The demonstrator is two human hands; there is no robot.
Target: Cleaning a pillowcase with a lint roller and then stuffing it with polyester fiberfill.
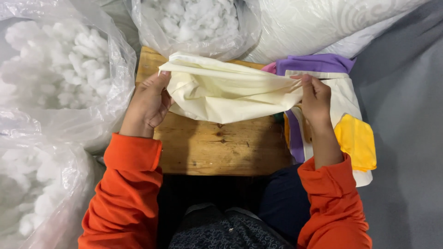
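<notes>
Wooden counter (217, 147), knotty and bare in the middle. Stacked at its right edge, partly overhanging: folded fabric pieces (344, 99) in cream, with a purple piece (318, 63) on top at the far end, a yellow piece (356, 140) at the near end, and a purple strip beside an orange one running down the left side. Clear plastic bag of white fibre stuffing (60, 69) at far left, a second one (32, 193) below it, a third (194, 23) behind the counter. White patterned cushion (323, 20) at upper right. Grey floor (406, 138) along the right.
</notes>
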